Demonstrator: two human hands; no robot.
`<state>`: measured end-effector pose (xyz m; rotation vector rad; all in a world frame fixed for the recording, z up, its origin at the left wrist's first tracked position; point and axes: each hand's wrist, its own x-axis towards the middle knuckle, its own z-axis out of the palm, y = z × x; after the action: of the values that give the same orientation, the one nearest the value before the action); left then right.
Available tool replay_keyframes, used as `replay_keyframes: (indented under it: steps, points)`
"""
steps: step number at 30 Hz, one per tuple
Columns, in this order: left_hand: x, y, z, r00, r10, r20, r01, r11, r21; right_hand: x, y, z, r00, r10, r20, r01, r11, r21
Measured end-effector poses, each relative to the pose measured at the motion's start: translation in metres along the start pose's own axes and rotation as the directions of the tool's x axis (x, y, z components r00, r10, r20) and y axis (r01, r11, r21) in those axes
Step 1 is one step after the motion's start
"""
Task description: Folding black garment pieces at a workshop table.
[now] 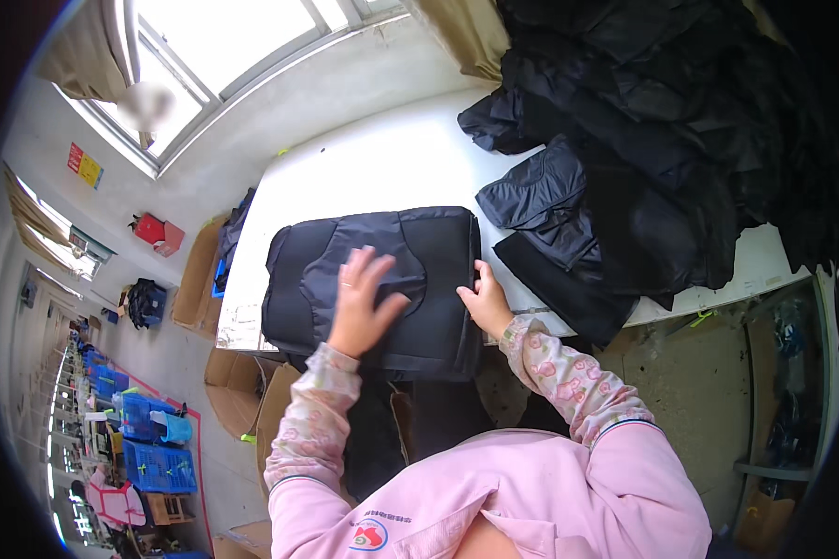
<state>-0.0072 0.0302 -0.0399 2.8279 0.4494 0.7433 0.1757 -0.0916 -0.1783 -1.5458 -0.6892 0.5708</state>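
A stack of folded black fabric pieces [447, 256] lies near the front edge of the white table, the top one with a shinier, curved panel [382, 233] in its middle. My left hand [364, 303] is spread over that panel, fingers apart; whether the palm presses on the cloth I cannot tell. At the stack's right edge is my right hand [488, 300], its thumb and forefinger apart and touching the side of the pile. Its other fingers are partly hidden.
A large heap of loose black fabric pieces [662, 158] covers the right part of the white table [382, 149]. Cardboard boxes [199, 279] stand beside and below the table's left end. Blue crates [158, 466] line the floor farther left. A window [224, 47] is behind.
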Motion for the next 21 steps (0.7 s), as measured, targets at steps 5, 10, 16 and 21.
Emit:
replay_keyframes:
  steps: [5, 10, 16, 21]
  points:
    - [-0.044, 0.003, 0.076, 0.908, -0.031, 0.419, 0.036, 0.999, -0.003, 0.018, -0.023, -0.003, 0.992, 0.102, 0.08, -0.104, 0.994, 0.023]
    - [-0.041, 0.006, 0.087, 0.905, 0.002, 0.424, 0.012, 0.999, -0.031, 0.114, -0.004, -0.016, 0.998, -0.04, 0.047, 0.042, 0.998, -0.042]
    - [-0.041, 0.007, 0.093, 0.903, 0.019, 0.428, 0.022, 0.996, -0.09, 0.184, -0.075, -0.052, 0.976, 0.16, -0.15, -0.095, 0.924, 0.37]
    - [-0.05, -0.002, 0.083, 0.909, -0.023, 0.417, 0.061, 0.995, -0.077, 0.146, -0.102, -0.052, 0.997, 0.035, 0.068, -0.036, 0.999, 0.017]
